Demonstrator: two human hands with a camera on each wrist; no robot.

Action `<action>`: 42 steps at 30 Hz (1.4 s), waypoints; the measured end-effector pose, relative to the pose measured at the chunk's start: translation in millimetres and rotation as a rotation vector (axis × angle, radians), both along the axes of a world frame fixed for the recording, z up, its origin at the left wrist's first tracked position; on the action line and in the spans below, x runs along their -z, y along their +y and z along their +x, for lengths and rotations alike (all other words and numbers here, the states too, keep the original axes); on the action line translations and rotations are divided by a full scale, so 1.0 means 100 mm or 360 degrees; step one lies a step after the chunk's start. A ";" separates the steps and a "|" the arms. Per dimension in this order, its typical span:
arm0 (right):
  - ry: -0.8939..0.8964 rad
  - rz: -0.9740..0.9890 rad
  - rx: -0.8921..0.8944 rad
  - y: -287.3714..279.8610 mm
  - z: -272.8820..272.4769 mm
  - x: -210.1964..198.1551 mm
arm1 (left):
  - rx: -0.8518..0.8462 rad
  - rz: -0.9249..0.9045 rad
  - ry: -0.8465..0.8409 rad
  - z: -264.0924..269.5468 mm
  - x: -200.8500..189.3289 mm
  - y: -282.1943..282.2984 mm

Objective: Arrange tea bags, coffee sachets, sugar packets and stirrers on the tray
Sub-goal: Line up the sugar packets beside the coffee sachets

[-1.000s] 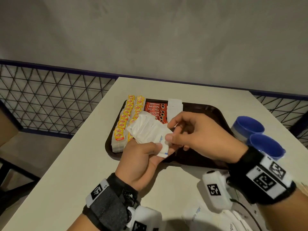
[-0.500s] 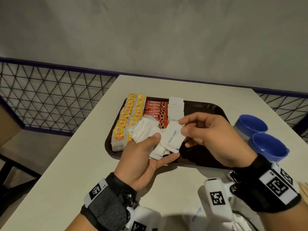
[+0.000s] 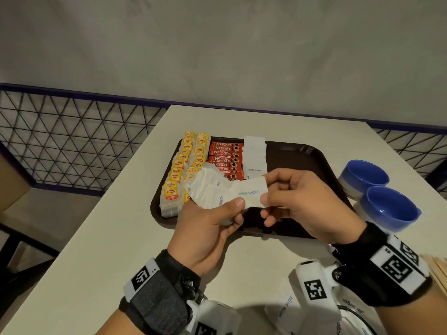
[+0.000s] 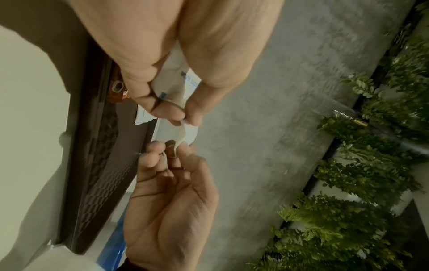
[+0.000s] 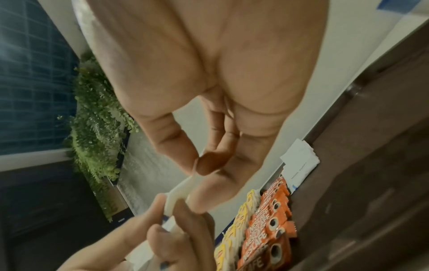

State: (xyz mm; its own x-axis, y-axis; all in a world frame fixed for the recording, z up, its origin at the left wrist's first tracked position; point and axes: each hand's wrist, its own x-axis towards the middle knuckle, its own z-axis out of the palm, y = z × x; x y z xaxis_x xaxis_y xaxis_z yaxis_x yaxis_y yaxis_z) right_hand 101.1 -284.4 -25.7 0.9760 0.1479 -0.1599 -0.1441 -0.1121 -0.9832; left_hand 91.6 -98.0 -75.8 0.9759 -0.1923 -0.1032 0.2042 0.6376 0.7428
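- Landmark: brown tray (image 3: 312,153). Both hands are held above its near edge.
- Left hand (image 3: 205,228) grips a fanned bundle of sugar packets (image 3: 205,189), thumb clamped on top, fingers curled beneath. The bundle hangs over the tray's near-left part, partly covering the tea bags.
- Right hand (image 3: 307,204) pinches a single sugar packet (image 3: 249,193) between thumb and forefinger; its other end lies under the left thumb. Both hands therefore grip the same packet.
- On the tray: tea bags (image 3: 183,163) along the left side, coffee sachets (image 3: 226,157) next to them, a row of placed sugar packets (image 3: 255,158) right of the sachets. The right part is bare.
- Risk 1: if the left thumb does not slacken as the right pulls, the paper may tear and spill sugar onto the tray. Judgement only.
- Risk 2: the pull may drag neighbouring packets out of the fan; they would drop onto the tea bags or sachets and disorder the rows.
- Risk 3: a single thin packet held by its end may flop and land skewed against the placed row.
- Risk 4: blue cups (image 3: 377,192) stand just off the tray's right edge; a wide right wrist movement could knock them.
- Stirrers: pale sticks at the frame edge, off the tray's near-right corner; not yet placed.
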 end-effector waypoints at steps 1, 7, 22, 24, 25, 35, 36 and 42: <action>-0.0006 -0.0070 -0.0027 -0.01 0.00 0.01 | -0.0011 0.0006 -0.0003 0.00 0.00 0.00; -0.0087 -0.0225 -0.0032 -0.04 -0.01 0.01 | -0.0070 0.0159 -0.0154 0.01 0.03 0.02; -0.0286 -0.0490 0.0330 -0.29 0.50 -0.19 | -0.0179 0.0024 0.0139 0.05 -0.07 0.05; -0.0249 -0.0687 0.0245 -0.34 0.73 -0.16 | -0.0109 -0.0118 0.0253 0.04 -0.10 0.04; -0.0217 -0.0759 0.0190 -0.35 0.84 -0.13 | -0.0085 -0.0206 0.0302 0.03 -0.12 0.04; 0.0048 -0.1195 -0.0212 -0.33 1.32 0.11 | -0.0100 -0.0432 0.0383 0.02 -0.21 0.06; 0.0043 -0.1224 -0.0187 -0.32 1.34 0.13 | -0.0094 -0.0438 0.0387 0.02 -0.21 0.06; 0.0103 -0.1340 -0.0156 -0.28 1.42 0.18 | -0.0034 -0.0501 0.0349 -0.01 -0.24 0.06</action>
State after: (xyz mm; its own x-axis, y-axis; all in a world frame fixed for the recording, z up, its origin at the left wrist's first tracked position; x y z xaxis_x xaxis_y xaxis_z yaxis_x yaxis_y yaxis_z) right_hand 243.4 -311.9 -43.9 0.9501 0.0378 -0.3096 -0.1487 -0.8177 -0.5561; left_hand 90.5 -92.1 -52.3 0.9413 -0.2278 -0.2491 0.3207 0.8335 0.4499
